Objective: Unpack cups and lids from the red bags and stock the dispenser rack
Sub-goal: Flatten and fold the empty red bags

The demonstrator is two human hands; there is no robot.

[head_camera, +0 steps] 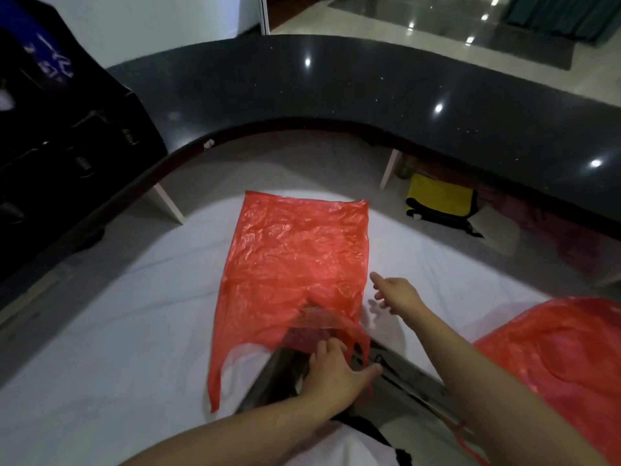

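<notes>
Red bag: the one we're working on (pixel 295 257) lies flat on the white sheet (pixel 100 331), mouth towards us, looks pretty much empty.
Second red bag: bulging one (pixel 554 358) sits near right, likely still full.
Left hand: ours (pixel 336 371) is at the bag's mouth, fingers curled into the opening on something dark; can't tell what it is.
Right hand: this one (pixel 396 294) reaches out just right of the bag, fingers loosely spread, holding nothing.
Step tip: we'd pin the far plastic with the free hand and draw the contents straight out so thin film doesn't tear.
Dispenser rack: not visible.
</notes>
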